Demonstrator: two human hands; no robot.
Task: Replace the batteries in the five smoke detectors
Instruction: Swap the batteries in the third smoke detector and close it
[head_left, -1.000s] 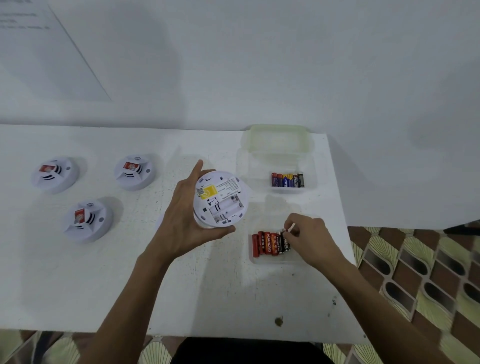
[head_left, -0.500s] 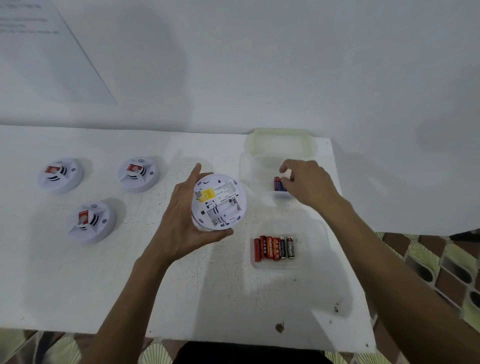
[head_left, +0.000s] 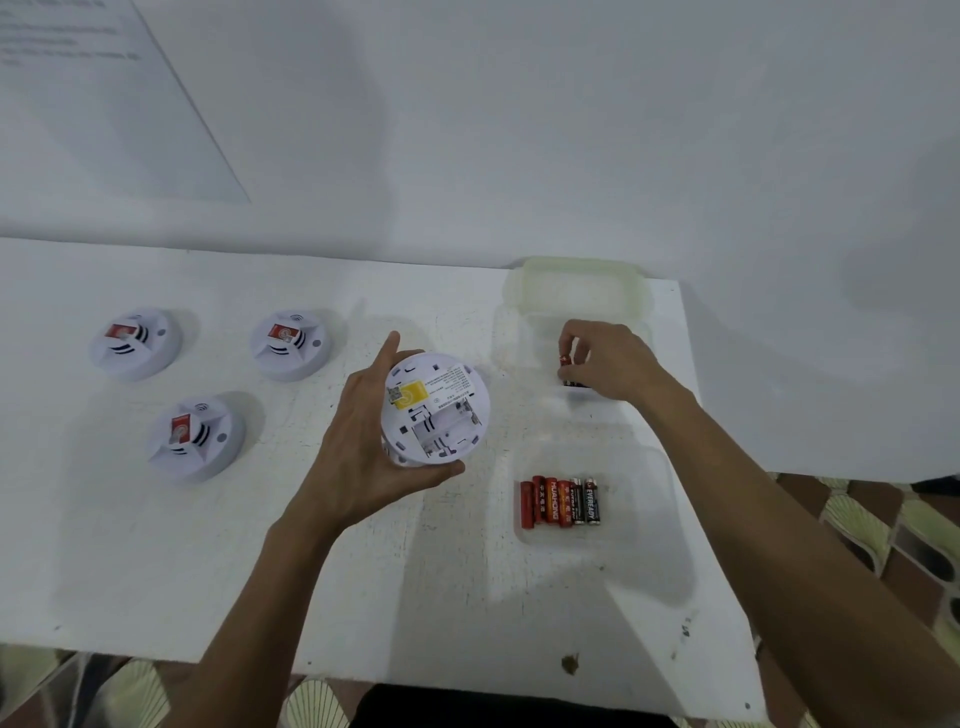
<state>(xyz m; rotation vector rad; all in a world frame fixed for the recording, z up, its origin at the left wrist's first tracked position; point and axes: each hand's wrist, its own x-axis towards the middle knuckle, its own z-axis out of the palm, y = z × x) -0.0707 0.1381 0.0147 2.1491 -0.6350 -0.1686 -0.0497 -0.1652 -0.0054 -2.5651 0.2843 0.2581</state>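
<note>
Detectors (head_left: 196, 436) lie at left. Left hand (head_left: 358, 457) grips the opened smoke detector (head_left: 435, 408) above the table, bay turned up, likely for loading. Right hand (head_left: 608, 364) pinches a battery (head_left: 563, 361) inside the far tray (head_left: 511, 332).

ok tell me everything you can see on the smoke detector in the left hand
The smoke detector is a round white disc, plastic by the look, held with its back to the camera and slightly tilted. Its upper part carries a yellow sticker and a white label of small print. Below them the battery bay is open and looks empty. Small slots sit round the rim. The left hand grips it, thumb under the lower edge, one finger up past the top left. It seems raised off the white table.
</note>
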